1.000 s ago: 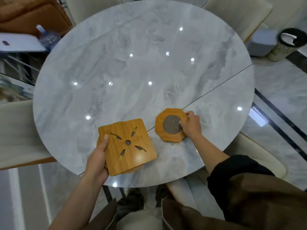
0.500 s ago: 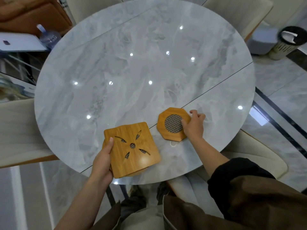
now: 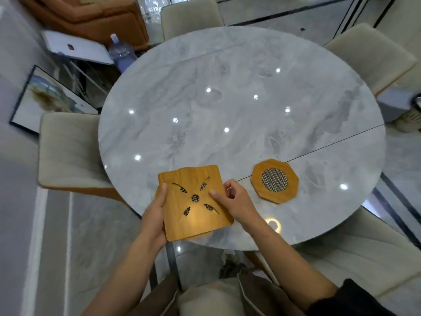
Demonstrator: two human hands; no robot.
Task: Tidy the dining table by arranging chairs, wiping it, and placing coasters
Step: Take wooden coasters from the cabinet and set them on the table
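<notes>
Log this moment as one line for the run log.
stage: placing coasters | left hand: grips square coaster | right hand: pinches square coaster | octagonal coaster: flat on table, no hand on it

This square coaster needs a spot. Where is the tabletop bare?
Bare tabletop runs from the octagonal coaster and square coaster to the far chair, and across to the left chair. A smaller patch lies right of the octagonal coaster. The near rim is crowded: left hand and right hand grip the square coaster there.

Home dining room, round marble table [image 3: 239,87], cushioned chairs [image 3: 68,151], orange sofa [image 3: 91,17]
</notes>
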